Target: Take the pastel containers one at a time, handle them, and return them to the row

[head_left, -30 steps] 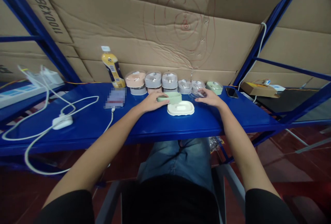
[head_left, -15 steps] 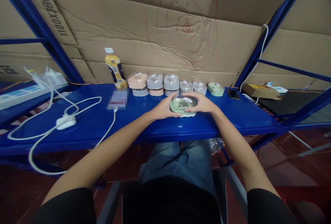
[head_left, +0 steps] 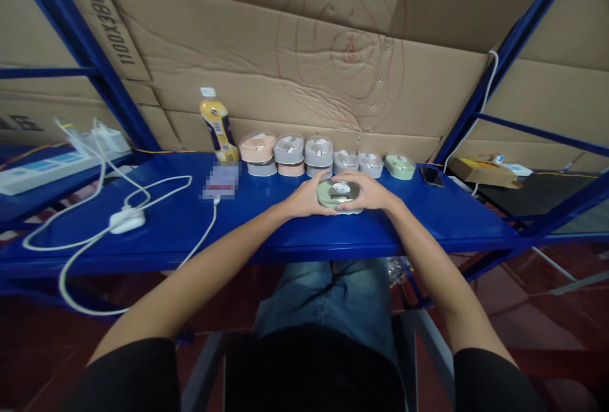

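1. Left hand (head_left: 307, 200): grasping the left side of the green box (head_left: 339, 193). One second ago it held a green ring alone.
2. Right hand (head_left: 368, 192): grasping the right side of the same box. One second ago it was at a clear lid, apart from the ring.
3. Green box: located near the front edge of the table (head_left: 271, 225), between both hands. The clear lid now covers its top.
4. Base (head_left: 351, 211): only a pale edge shows beneath the box; one second ago its top was exposed.
5. Other boxes (head_left: 318, 150): unchanged, lined up behind.
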Motion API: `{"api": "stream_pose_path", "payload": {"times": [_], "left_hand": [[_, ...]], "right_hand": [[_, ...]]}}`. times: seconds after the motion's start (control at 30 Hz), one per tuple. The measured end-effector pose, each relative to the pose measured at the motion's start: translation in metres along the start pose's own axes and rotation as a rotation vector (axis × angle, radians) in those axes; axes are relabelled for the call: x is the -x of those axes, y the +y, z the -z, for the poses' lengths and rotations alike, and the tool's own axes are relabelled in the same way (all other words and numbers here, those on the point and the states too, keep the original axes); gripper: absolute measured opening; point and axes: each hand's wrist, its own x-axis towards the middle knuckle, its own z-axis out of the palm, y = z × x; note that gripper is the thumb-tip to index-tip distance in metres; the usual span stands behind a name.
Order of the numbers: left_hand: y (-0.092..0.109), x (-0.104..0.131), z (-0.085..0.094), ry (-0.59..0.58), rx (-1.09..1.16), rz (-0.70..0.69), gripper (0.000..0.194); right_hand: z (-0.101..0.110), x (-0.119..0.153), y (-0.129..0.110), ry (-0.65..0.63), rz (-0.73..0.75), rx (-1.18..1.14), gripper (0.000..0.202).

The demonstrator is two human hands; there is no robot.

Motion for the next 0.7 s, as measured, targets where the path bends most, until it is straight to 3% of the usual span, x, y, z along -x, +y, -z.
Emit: {"api": "stream_pose_path", "payload": {"times": [0.1,0.3,0.4,0.5,0.57,0.7], "left_hand": [[-0.003,0.0,0.0,-0.01,0.02,0.028,0.13],[-0.006,0.002,0.002,-0.055,0.034,0.047,0.129],[-0.008,0.004,0.003,-0.046,0.022,0.062,0.127],[-0.011,0.004,0.004,0.001,0.03,0.091,0.113],[-0.013,0.002,0.004,0.034,0.014,0.1,0.101],[-0.016,-0.001,0.003,0.023,-0.079,0.08,0.081]], "right_hand": [[-0.002,0.001,0.007,-0.017,-0.057,-0.038,0.081],[-0.005,0.022,0.012,-0.025,-0.095,-0.019,0.107],[-0.003,0.035,0.01,0.042,-0.119,0.003,0.103],[0.007,0.043,0.012,0.181,-0.181,0.021,0.095],[0.016,0.04,0.018,0.341,-0.266,0.058,0.091],[0.027,0.007,0.035,0.603,-0.548,0.221,0.093]]}}
